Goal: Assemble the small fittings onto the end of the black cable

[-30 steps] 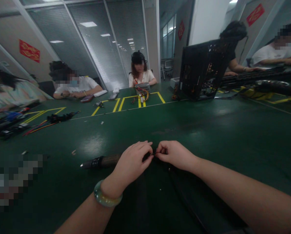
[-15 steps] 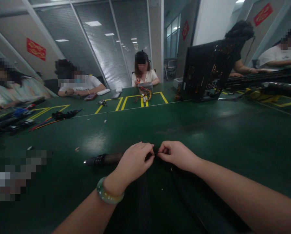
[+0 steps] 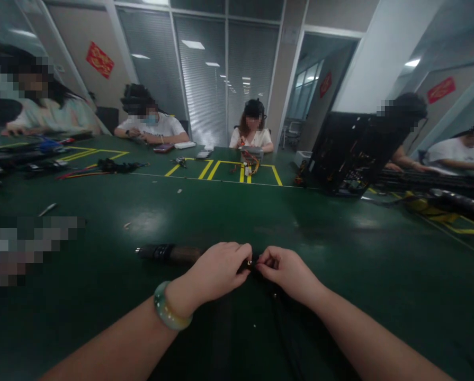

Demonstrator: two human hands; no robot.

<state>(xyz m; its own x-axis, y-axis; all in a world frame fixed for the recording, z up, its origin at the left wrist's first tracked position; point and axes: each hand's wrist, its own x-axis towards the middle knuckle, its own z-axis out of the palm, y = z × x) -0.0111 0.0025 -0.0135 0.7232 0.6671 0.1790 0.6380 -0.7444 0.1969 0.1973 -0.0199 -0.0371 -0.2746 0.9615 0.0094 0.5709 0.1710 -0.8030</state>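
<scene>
My left hand (image 3: 220, 271), with a green bangle on the wrist, is closed in a pinch above the green table. Between its thumb and fingertips is a small dark part (image 3: 250, 263) with a shiny, brassy spot; its kind is too small to tell. Close by on the right, my right hand (image 3: 287, 269) pinches the other side of the same part. A thin black cable (image 3: 279, 323) with a bright tip runs down the table below my right hand. Beyond my left hand lies a dark cylindrical tool (image 3: 181, 254) with a metal tip, partly covered by the hand.
A black computer case (image 3: 342, 153) stands tilted at the back right. Cable bundles (image 3: 109, 165) lie at the left, and a power supply with coloured wires (image 3: 252, 157) sits before a co-worker. Several people sit around the table (image 3: 205, 209). A small metal piece (image 3: 48, 209) lies at the left.
The camera view has shifted and levelled. Both hands keep their pinch and stay close together; the brassy spot on the small part now shows between them.
</scene>
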